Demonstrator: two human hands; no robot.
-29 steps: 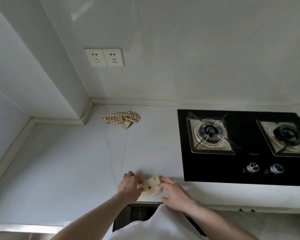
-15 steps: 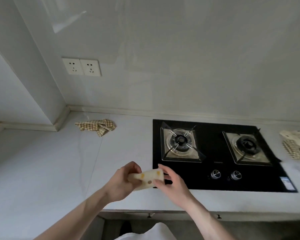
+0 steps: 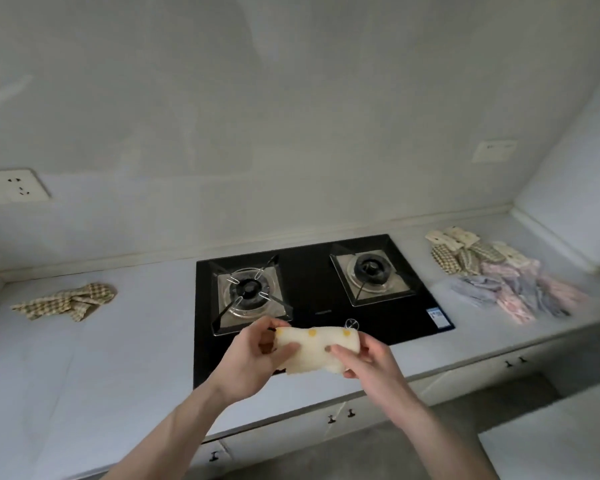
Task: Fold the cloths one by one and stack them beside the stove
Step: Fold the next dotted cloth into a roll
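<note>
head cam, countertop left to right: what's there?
wall socket → crumpled checked cloth → stove, with the folded dotted cloth held in front by left hand and right hand → cloth pile

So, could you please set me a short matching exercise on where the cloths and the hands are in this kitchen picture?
Things:
1. dotted cream cloth
2. checked cloth
3. pile of cloths
4. stove

Places:
A. crumpled on the counter left of the stove
B. on the counter right of the stove
C. held between both hands, left hand and right hand
D. set into the counter, two burners

Pairs: 1-C, 2-A, 3-B, 4-D
</note>
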